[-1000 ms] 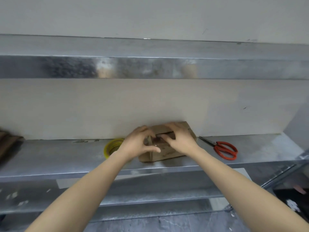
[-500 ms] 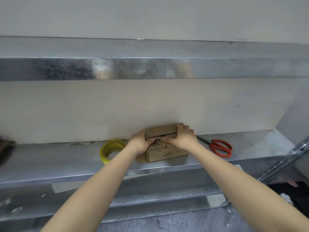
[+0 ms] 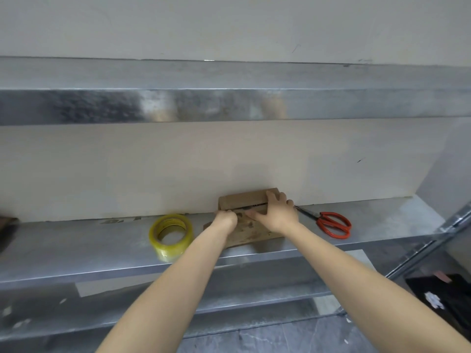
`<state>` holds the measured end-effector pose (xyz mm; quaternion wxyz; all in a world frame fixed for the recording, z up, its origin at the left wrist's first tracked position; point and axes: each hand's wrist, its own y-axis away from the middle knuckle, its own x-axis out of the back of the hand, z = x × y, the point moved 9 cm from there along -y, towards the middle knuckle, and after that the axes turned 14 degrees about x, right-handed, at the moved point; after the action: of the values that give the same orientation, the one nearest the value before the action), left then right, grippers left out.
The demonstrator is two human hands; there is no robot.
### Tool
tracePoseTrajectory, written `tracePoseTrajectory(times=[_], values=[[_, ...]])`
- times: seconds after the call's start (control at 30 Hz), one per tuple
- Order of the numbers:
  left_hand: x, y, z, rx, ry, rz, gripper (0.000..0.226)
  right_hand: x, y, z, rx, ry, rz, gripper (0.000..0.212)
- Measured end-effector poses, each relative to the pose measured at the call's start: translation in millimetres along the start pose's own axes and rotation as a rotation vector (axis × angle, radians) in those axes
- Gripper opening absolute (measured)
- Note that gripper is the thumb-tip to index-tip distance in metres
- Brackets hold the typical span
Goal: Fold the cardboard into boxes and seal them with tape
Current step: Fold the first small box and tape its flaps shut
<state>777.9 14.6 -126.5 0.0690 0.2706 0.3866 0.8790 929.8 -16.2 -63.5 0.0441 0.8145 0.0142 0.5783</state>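
Observation:
A small brown cardboard box [image 3: 243, 201] stands on the metal shelf [image 3: 76, 248] against the back wall, its top flaps folded down with a narrow slit between them. My right hand [image 3: 279, 215] lies across the right part of the top, fingers spread over the far flap and thumb along the near one. My left hand [image 3: 225, 220] is curled at the box's near left corner, pressing on the near flap; what its fingertips do is hidden. A roll of yellowish clear tape [image 3: 170, 231] lies left of the box.
Red-handled scissors [image 3: 331, 224] lie on the shelf right of the box, blades pointing toward it. A second metal shelf [image 3: 229, 105] runs overhead. A dark object [image 3: 6, 225] sits at the far left edge. Lower shelves and a dark floor are below.
The flaps have gone from partly raised to folded flat. My left hand slid to the box's near left corner and my right hand spread over the top. The camera view shifted slightly.

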Motion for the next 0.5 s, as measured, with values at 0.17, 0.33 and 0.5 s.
tracePoseTrajectory(times=[0.17,0.33,0.5], values=[[23,26,4,-0.024,-0.017,0.062,0.047,11,-3,3,0.016,-0.12,-0.046,0.097],[59,34,28,-0.15,-0.213,0.265,0.044,31,-7,13,-0.066,-0.257,-0.006,0.087],[53,37,33,-0.206,-0.311,0.245,0.052,26,-6,16,-0.112,-0.134,-0.054,0.082]])
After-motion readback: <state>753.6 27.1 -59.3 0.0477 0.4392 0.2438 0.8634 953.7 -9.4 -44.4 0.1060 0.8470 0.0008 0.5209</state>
